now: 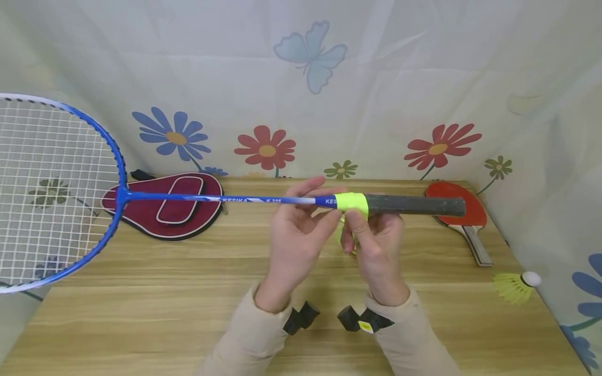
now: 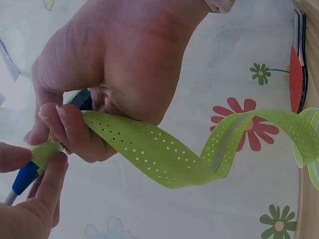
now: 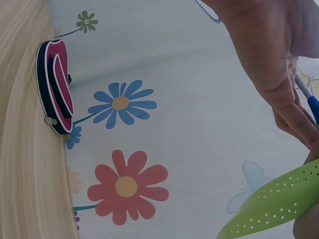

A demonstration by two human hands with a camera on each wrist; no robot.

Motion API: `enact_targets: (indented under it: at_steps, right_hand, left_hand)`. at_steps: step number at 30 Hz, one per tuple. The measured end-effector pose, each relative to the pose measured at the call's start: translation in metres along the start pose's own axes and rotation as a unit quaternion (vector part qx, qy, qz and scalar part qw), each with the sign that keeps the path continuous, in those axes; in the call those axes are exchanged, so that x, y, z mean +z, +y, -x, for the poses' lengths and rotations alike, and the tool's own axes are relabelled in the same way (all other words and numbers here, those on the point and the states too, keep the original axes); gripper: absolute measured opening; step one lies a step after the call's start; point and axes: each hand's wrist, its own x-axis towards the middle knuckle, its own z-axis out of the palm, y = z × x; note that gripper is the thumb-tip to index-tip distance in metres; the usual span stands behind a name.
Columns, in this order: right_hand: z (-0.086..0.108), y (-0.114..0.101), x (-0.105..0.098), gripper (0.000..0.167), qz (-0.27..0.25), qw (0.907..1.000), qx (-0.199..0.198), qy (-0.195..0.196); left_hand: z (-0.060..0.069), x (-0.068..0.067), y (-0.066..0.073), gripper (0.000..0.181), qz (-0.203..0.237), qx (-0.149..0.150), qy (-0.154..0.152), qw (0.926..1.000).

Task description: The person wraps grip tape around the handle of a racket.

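A blue-and-white badminton racket point(image 1: 202, 198) is held level above the table, its strung head at the left and its black handle point(image 1: 414, 205) at the right. Neon yellow-green grip tape point(image 1: 352, 201) wraps the handle's top end beside the blue cone. My left hand point(image 1: 293, 240) pinches the racket around that wrapped end between thumb and fingers. With thumb and fingers, my right hand point(image 1: 380, 258) grips the tape by the handle. In the left wrist view, the loose perforated tape point(image 2: 159, 154) trails from the right hand in a twisted strip.
On the wooden table point(image 1: 188, 292) a maroon racket case point(image 1: 141, 209) lies at the back left. A red table tennis bat point(image 1: 458, 206) is at the back right, with a yellow shuttlecock point(image 1: 514, 287) nearer the right edge. A flowered curtain point(image 1: 211, 68) hangs behind.
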Motion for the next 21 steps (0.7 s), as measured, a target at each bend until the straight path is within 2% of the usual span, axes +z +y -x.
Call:
enact_targets:
  at_steps: [8, 14, 18, 21]
  right_hand:
    - [0.0017, -0.0016, 0.0011, 0.015, 0.059, 0.9982, -0.002, -0.008]
    - [0.0014, 0.0008, 0.0002, 0.034, 0.046, 0.9989, -0.004, -0.011]
    - [0.0017, 0.0016, -0.0009, 0.026, 0.053, 0.9984, -0.018, -0.003]
    - [0.002, 0.0009, -0.0006, 0.019, 0.065, 0.9974, -0.031, -0.001]
  left_hand:
    - [0.0001, 0.0004, 0.0035, 0.043, 0.005, -0.011, 0.017, 0.9998]
    - [0.0005, -0.0005, 0.004, 0.043, -0.008, -0.008, 0.022, 0.9997]
    - [0.0007, -0.0008, 0.0037, 0.042, -0.017, -0.002, 0.022, 0.9996]
    - [0.001, -0.0008, 0.0022, 0.044, -0.012, 0.013, 0.009, 0.9998]
